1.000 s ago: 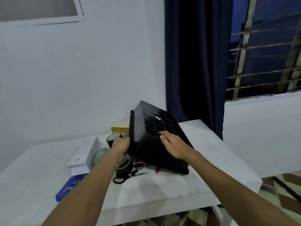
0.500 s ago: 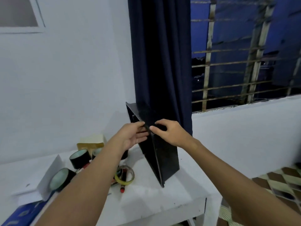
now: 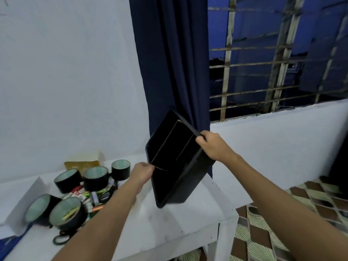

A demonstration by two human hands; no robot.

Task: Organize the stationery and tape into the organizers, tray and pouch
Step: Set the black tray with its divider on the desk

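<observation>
1. Fingers of the right hand (image 3: 212, 146) curl over the upper right rim of the black organizer (image 3: 178, 162), thumb side toward the camera, gripping the edge. The left hand (image 3: 142, 173) is closed at the organizer's lower left rim, its fingers hidden behind its own knuckles; it appears to pinch the rim or a thin divider edge, which of the two I cannot tell.
2. White table (image 3: 169, 228): it bears everything else, and its right front corner shows below the organizer.
3. Black organizer: held between the two hands, tilted steeply with its open side facing the camera and to the left. Its lower corner sits at or just above the tabletop; contact is unclear. Inside, thin dividers split it into long compartments, which look dark and bare.
4. Black tape rolls: three stand in a row behind the left forearm (image 3: 68, 180) (image 3: 96, 178) (image 3: 120, 169), and two more lie nearer the camera at the left (image 3: 40, 208) (image 3: 66, 213), all well apart from the organizer.
5. Yellowish pouch (image 3: 82, 164): it lies against the wall behind the tape rolls.
6. Small stationery (image 3: 88, 197): a loose heap of pens and packets sits between the rolls, just left of the left forearm.
</observation>
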